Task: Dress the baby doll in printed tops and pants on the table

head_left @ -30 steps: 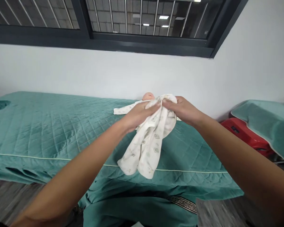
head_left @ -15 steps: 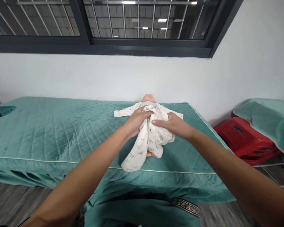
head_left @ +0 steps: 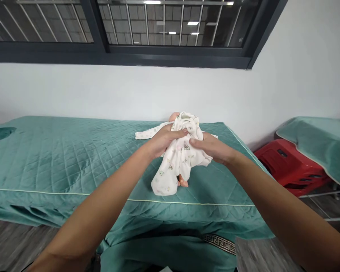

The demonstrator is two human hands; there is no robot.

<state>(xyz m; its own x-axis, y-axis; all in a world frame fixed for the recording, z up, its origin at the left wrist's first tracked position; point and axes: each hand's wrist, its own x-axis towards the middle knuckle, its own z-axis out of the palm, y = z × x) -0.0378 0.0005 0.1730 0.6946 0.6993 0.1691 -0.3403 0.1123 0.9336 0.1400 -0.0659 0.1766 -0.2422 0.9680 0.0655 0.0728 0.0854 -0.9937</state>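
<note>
A baby doll [head_left: 173, 116] lies on its back on the green quilted bed, head toward the wall and bare feet toward me. It wears a white printed shirt [head_left: 149, 133] with the sleeves spread out. Above its body I hold white printed baby pants [head_left: 172, 166], bunched at the top, with the lower part hanging over the doll's legs. My left hand [head_left: 168, 139] grips the gathered cloth from the left, thumb on top. On the other side my right hand [head_left: 211, 146] is closed on the same cloth. The pants hide most of the doll's torso and part of its head.
The green quilted bed [head_left: 73, 158] runs along the white wall, with a face hole [head_left: 1, 133] at its far left. Red plastic stools [head_left: 291, 164] stand to the right, beside another green-covered bed [head_left: 320, 139]. A barred window [head_left: 170, 26] is above.
Both hands have raised the bunched pants slightly toward the doll's head, now partly covering it. The hanging leg has swung up and right, and the doll's feet show more.
</note>
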